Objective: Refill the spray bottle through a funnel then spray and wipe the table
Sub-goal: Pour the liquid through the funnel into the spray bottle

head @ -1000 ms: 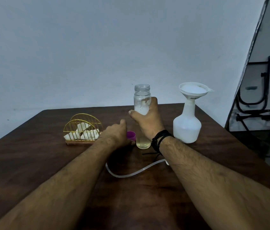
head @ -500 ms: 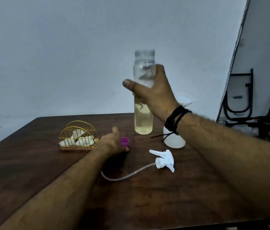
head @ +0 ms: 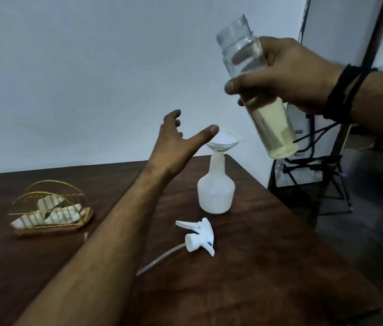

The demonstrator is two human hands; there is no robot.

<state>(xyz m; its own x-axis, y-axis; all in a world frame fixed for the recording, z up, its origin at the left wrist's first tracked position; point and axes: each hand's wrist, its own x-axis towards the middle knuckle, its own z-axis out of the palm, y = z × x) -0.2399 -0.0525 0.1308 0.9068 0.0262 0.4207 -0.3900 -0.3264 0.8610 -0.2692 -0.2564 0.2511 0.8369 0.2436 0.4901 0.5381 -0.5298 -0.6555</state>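
My right hand [head: 287, 77] grips a clear uncapped bottle [head: 259, 90] with pale yellowish liquid in its lower part, held high and slightly tilted, up and to the right of the funnel. A white spray bottle [head: 216, 191] stands on the dark wooden table [head: 268, 267] with a white funnel [head: 223, 141] in its neck. My left hand [head: 178, 142] is open in the air, its thumb close to the funnel's left rim. The white trigger sprayer head [head: 198, 236] with its clear tube lies on the table in front of the spray bottle.
A gold wire holder [head: 51, 208] with white folded napkins sits at the left of the table. Beyond the table's right edge stands a black metal frame [head: 315, 180] on the floor. A plain wall is behind.
My right hand has carried the clear bottle up and to the right and tilted it a little. My left hand has left the table near the purple cap and risen toward the funnel.
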